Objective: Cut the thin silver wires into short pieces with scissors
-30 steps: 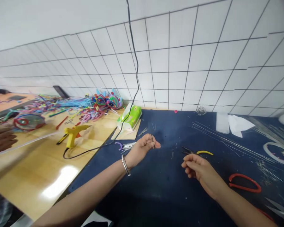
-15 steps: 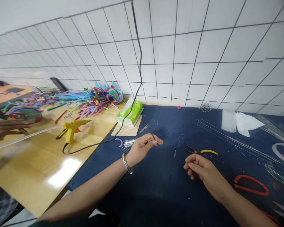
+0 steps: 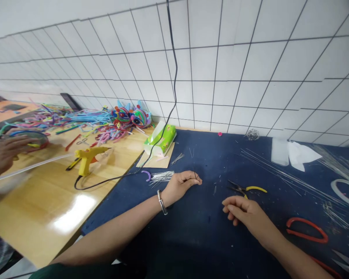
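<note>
My left hand [image 3: 182,186], with a silver bangle at the wrist, pinches a thin dark wire [image 3: 195,175] over the blue mat [image 3: 192,224]. Beside that hand lies a bundle of short silver wires [image 3: 162,176] with a purple curved piece [image 3: 146,175]. My right hand [image 3: 241,211] hovers with fingers curled and the thumb near the index finger; whether anything tiny is between them cannot be made out. Just beyond it lie pliers with yellow handles [image 3: 256,189]. A few short wire bits [image 3: 215,190] rest between the hands.
A green tissue pack [image 3: 165,141], a yellow glue gun [image 3: 87,159] and its black cable are to the left. Another person's hand [image 3: 6,153] is at the far left. Red-handled scissors [image 3: 308,228] and long wires [image 3: 279,170] lie right. Colourful pipe cleaners [image 3: 90,116] are piled behind.
My left hand has moved slightly right and down with the dark wire, which now stands more upright. My right hand has shifted slightly left and down, uncovering more of the pliers.
</note>
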A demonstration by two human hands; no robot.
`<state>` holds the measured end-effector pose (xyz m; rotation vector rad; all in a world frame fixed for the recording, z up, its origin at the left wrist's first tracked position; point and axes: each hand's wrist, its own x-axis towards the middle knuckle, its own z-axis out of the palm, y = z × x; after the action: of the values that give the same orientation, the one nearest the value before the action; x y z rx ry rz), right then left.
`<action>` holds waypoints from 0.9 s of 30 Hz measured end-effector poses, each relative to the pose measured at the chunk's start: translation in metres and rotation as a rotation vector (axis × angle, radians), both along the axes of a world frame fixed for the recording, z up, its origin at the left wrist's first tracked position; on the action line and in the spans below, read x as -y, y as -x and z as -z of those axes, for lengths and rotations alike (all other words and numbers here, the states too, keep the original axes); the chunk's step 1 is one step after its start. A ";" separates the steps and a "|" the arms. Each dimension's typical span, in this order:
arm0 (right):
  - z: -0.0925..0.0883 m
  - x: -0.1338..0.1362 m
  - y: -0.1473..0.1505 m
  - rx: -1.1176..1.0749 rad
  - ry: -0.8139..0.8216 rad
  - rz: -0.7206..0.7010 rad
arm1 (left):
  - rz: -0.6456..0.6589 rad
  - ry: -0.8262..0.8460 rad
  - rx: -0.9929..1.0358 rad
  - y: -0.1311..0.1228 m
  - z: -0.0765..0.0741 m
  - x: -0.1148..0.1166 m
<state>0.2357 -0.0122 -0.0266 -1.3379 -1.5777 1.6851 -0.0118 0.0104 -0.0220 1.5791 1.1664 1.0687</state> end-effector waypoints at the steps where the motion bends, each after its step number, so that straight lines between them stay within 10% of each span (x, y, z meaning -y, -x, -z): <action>1: -0.001 0.000 0.000 0.034 -0.031 -0.014 | -0.022 -0.015 0.023 -0.002 -0.005 0.001; 6: -0.016 0.001 0.010 0.069 -0.256 0.011 | 0.124 0.144 0.222 -0.019 -0.024 0.014; 13: -0.041 0.000 0.034 -0.080 -0.361 -0.047 | 0.304 0.460 0.562 -0.031 -0.012 0.031; 20: -0.056 -0.001 0.055 -0.181 -0.198 -0.123 | 0.408 0.577 0.553 -0.018 -0.015 0.033; 27: -0.055 -0.022 0.078 0.026 -0.592 -0.121 | 0.332 0.483 0.505 0.001 -0.013 0.025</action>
<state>0.1581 0.0101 0.0280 -0.9724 -1.9947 1.1195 -0.0130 -0.0150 -0.0086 0.9987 0.7130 0.8180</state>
